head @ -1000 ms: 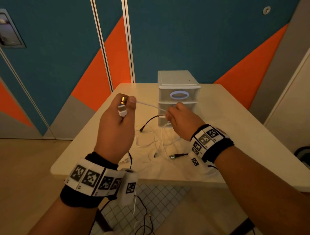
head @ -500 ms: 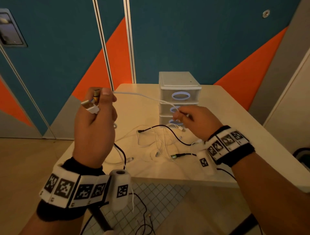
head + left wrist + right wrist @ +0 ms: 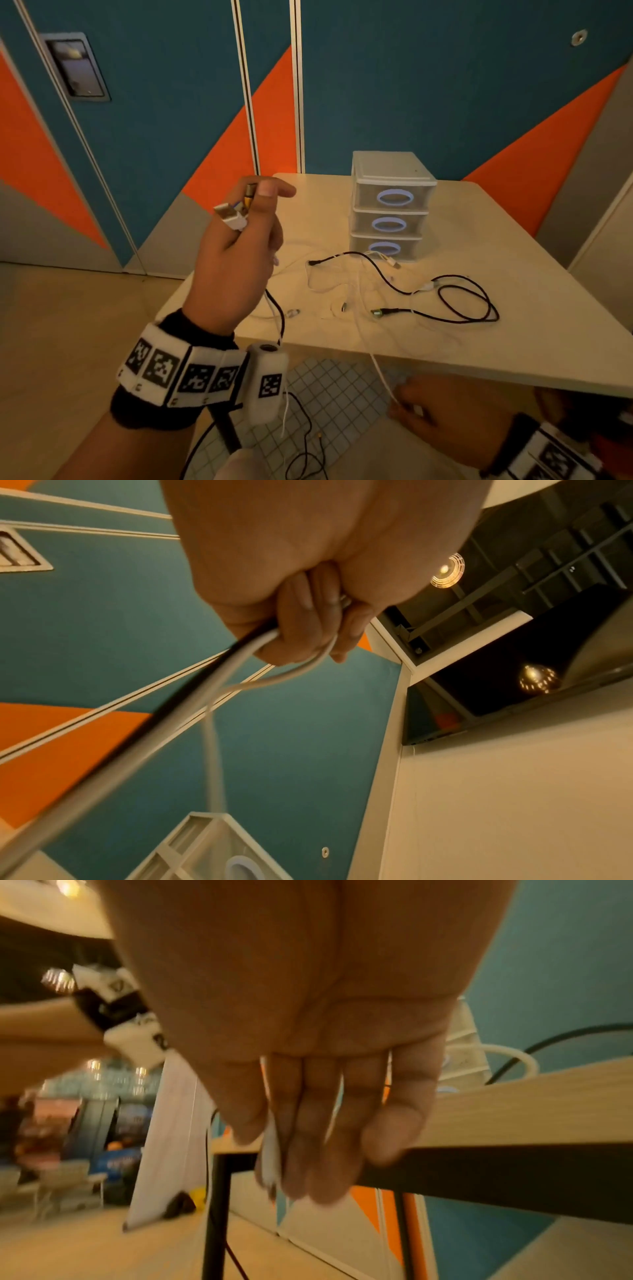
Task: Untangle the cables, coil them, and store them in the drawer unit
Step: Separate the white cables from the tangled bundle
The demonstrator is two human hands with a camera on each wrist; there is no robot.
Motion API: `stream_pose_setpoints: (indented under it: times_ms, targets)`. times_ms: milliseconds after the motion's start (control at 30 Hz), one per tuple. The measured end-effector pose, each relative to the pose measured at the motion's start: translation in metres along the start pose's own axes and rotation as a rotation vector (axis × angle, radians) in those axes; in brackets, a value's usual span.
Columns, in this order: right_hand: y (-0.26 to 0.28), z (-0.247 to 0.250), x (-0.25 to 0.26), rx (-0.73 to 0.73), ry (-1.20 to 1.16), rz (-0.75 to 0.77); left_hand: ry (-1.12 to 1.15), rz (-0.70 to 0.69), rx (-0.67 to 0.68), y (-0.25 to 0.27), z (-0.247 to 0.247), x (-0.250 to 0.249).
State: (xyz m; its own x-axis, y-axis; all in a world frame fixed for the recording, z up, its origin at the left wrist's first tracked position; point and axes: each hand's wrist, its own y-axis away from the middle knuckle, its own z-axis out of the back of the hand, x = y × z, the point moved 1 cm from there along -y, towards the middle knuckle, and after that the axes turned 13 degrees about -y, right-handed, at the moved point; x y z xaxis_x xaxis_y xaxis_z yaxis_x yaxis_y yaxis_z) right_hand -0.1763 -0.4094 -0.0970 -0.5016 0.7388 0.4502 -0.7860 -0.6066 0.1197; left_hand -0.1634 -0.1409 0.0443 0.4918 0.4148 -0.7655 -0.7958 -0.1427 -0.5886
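Cables (image 3: 394,291) lie tangled mid-frame before the drawer unit (image 3: 390,205); the left hand (image 3: 236,260) clutches their plugs, while the right hand (image 3: 442,414) has dropped below the surface (image 3: 513,274), pinching a white cable (image 3: 380,373), drawing it free.

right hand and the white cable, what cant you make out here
- Head view: the right hand sits low, below the table edge, dim and blurred; its grip on the white cable is unclear.
- Right wrist view: motion blur; the palm hides the cable's path.
- Left wrist view: right hand not shown.
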Motion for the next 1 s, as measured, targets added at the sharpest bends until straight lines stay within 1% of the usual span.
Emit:
stream_pose_setpoints:
  times_ms: [67, 133, 200, 233, 267, 333, 367, 400, 467, 533, 667, 767, 833, 933, 967, 1000]
  targets:
    - [0.007, -0.004, -0.002, 0.06, 0.035, -0.063, 0.097, 0.048, 0.025, 0.001, 0.004, -0.006]
    - [0.013, 0.0, -0.003, 0.072, 0.037, -0.116, 0.194, 0.068, 0.086, 0.004, 0.007, -0.013]
    - [0.014, 0.013, 0.002, 0.021, -0.047, -0.162, 0.241, 0.077, 0.156, 0.008, 0.006, -0.019]
    - [0.014, 0.024, 0.008, -0.048, -0.106, -0.155, 0.247, 0.084, 0.189, 0.01, 0.003, -0.02]
    - [0.013, 0.037, 0.016, -0.15, -0.172, -0.114, 0.248, 0.087, 0.22, 0.012, -0.002, -0.021]
    - [0.008, 0.06, 0.041, -0.385, -0.351, 0.064, 0.247, 0.085, 0.284, 0.017, -0.011, -0.022]
    - [0.004, 0.07, 0.056, -0.465, -0.438, 0.165, 0.246, 0.082, 0.318, 0.02, -0.016, -0.023]
    - [-0.003, 0.077, 0.071, -0.504, -0.502, 0.251, 0.25, 0.074, 0.35, 0.022, -0.02, -0.024]
    - [-0.016, 0.083, 0.099, -0.464, -0.554, 0.35, 0.259, 0.071, 0.392, 0.026, -0.027, -0.025]
    - [-0.028, 0.078, 0.113, -0.437, -0.559, 0.383, 0.237, 0.1, 0.376, 0.027, -0.03, -0.025]
    - [-0.034, 0.061, 0.111, -0.502, -0.559, 0.348, 0.158, 0.127, 0.308, 0.029, -0.024, -0.014]
    - [-0.032, 0.054, 0.105, -0.531, -0.53, 0.321, 0.101, 0.13, 0.349, 0.033, -0.023, -0.001]
    - [-0.03, 0.052, 0.101, -0.555, -0.52, 0.308, 0.049, 0.163, 0.358, 0.036, -0.024, 0.006]
    - [-0.031, 0.047, 0.1, -0.49, -0.516, 0.287, -0.014, 0.158, 0.363, 0.039, -0.028, 0.008]
    - [-0.031, 0.047, 0.1, -0.499, -0.505, 0.283, -0.041, 0.147, 0.359, 0.039, -0.029, 0.008]
    - [-0.03, 0.048, 0.101, -0.548, -0.493, 0.289, -0.064, 0.13, 0.36, 0.039, -0.03, 0.007]
